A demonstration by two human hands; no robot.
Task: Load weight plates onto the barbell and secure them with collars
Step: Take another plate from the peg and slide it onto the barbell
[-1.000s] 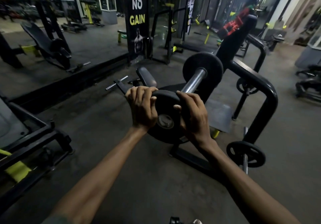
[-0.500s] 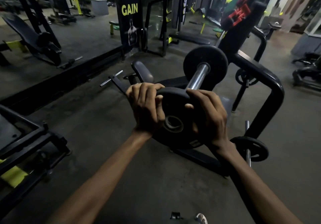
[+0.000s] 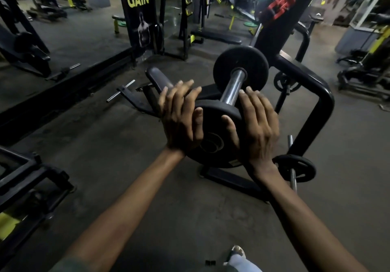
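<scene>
A black weight plate (image 3: 213, 124) sits on the near end of the chrome barbell sleeve (image 3: 233, 90), which runs away from me. My left hand (image 3: 179, 117) presses flat on the plate's left side, fingers stretched over its rim. On the plate's right side lies my right hand (image 3: 258, 124), fingers up and thumb on the face. A second black plate (image 3: 240, 69) is on the sleeve farther along, apart from the near one. No collar is visible.
The bar rests on a black bench frame (image 3: 316, 94) with a red-lettered pad (image 3: 280, 5). A small plate on a peg (image 3: 295, 167) stands at the right. A black frame (image 3: 31, 179) is at the left. Grey floor lies around me.
Both hands have loosened from a curled grip to flatter, spread fingers on the near plate. The plate now looks tilted on the sleeve end, and the view has drawn closer.
</scene>
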